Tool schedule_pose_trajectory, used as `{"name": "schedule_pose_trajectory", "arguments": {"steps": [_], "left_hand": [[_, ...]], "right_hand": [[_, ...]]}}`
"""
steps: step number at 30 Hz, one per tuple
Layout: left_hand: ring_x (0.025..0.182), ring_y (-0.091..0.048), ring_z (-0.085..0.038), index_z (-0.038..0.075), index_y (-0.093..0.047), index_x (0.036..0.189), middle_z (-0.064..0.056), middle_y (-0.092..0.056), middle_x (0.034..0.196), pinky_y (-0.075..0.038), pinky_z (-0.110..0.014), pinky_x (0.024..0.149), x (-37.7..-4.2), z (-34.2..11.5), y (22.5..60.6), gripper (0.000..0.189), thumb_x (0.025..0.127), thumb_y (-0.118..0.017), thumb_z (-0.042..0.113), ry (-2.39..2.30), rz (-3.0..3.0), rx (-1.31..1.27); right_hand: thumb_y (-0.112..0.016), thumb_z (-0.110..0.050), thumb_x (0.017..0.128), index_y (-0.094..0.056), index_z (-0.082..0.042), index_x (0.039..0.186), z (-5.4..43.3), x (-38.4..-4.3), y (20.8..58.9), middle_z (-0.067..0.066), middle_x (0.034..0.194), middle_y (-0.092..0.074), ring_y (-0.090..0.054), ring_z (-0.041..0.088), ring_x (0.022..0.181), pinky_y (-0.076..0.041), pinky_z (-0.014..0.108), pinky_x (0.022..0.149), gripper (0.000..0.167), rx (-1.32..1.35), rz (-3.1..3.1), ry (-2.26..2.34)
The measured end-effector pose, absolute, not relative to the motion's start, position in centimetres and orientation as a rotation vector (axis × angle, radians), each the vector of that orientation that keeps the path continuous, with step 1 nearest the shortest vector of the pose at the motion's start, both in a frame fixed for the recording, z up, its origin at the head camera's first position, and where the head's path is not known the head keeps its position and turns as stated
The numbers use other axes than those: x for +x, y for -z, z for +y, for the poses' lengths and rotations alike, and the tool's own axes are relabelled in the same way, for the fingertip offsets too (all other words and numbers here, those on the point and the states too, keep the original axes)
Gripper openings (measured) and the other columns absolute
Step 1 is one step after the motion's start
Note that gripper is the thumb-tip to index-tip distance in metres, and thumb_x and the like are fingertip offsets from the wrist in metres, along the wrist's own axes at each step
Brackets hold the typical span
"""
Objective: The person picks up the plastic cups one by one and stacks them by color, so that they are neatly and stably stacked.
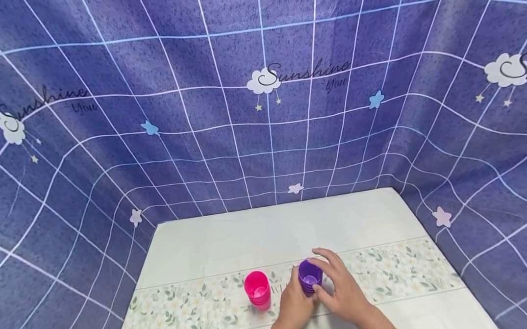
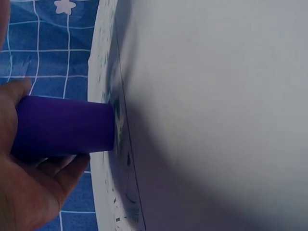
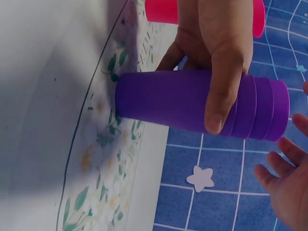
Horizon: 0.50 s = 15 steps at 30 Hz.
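Observation:
A stack of nested purple cups stands upright, its base right at the tablecloth. My left hand grips the stack round its side; in the right wrist view the left thumb lies across the cups below their staggered rims. The left wrist view shows the lower part of the purple stack held in the left hand. My right hand is beside the stack's top, thumb and fingers spread about the rim. In the right wrist view, the right fingertips are close to the top rim with nothing pinched.
A stack of nested pink cups stands upright left of the left hand. A white tablecloth with a floral band covers the table. Blue checked curtain fabric with clouds and stars rises at the back and both sides.

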<state>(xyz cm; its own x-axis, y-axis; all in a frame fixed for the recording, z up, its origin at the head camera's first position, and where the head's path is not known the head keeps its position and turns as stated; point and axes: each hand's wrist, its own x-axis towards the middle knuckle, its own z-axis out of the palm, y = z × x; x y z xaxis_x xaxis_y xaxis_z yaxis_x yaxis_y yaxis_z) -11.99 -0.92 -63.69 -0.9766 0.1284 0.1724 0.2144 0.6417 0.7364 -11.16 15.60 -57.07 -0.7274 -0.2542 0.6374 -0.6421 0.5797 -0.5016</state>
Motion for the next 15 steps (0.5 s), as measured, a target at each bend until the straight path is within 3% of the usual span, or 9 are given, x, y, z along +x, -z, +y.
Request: {"name": "schedule_pose_trajectory", "arguments": {"steps": [3, 9, 12, 15], "left_hand": [[0.116, -0.074, -0.025, 0.025, -0.047, 0.142, -0.003, -0.075, 0.127, -0.059, -0.049, 0.099, -12.1, -1.2, 64.2, 0.077, 0.080, -0.088, 0.044, 1.356, -2.789, -0.208], [0.136, -0.063, -0.038, 0.013, -0.033, 0.157, -0.016, -0.062, 0.148, -0.050, -0.064, 0.111, -10.8, -2.4, 64.3, 0.108, 0.078, -0.085, 0.065, 1.532, -2.881, -0.102], [0.139, -0.059, -0.044, 0.005, -0.035, 0.158, -0.023, -0.056, 0.153, -0.048, -0.069, 0.110, -9.5, -2.9, 63.6, 0.109, 0.080, -0.084, 0.063, 1.492, -2.971, -0.045], [0.136, -0.060, -0.045, 0.003, -0.044, 0.155, -0.021, -0.057, 0.153, -0.049, -0.068, 0.108, -8.2, -3.4, 62.8, 0.101, 0.081, -0.083, 0.061, 1.363, -3.057, -0.029]], "right_hand": [[-0.080, -0.016, 0.080, -0.064, -0.015, 0.141, 16.0, -11.2, 57.3, 0.016, 0.151, -0.057, -0.051, 0.033, 0.143, -0.021, 0.013, 0.127, 0.063, 0.695, -2.281, -1.023], [-0.080, -0.018, 0.084, -0.060, -0.020, 0.146, 16.8, -10.7, 57.4, 0.012, 0.158, -0.052, -0.043, 0.029, 0.152, -0.015, 0.012, 0.126, 0.065, 0.591, -2.395, -0.990], [-0.080, -0.018, 0.087, -0.057, -0.023, 0.149, 17.3, -10.2, 57.6, 0.010, 0.161, -0.049, -0.035, 0.022, 0.158, -0.011, 0.011, 0.125, 0.066, 0.549, -2.440, -0.982], [-0.079, -0.019, 0.089, -0.056, -0.022, 0.150, 17.9, -9.9, 57.8, 0.011, 0.162, -0.049, -0.030, 0.019, 0.161, -0.007, 0.009, 0.126, 0.066, 0.529, -2.450, -0.986]]}}
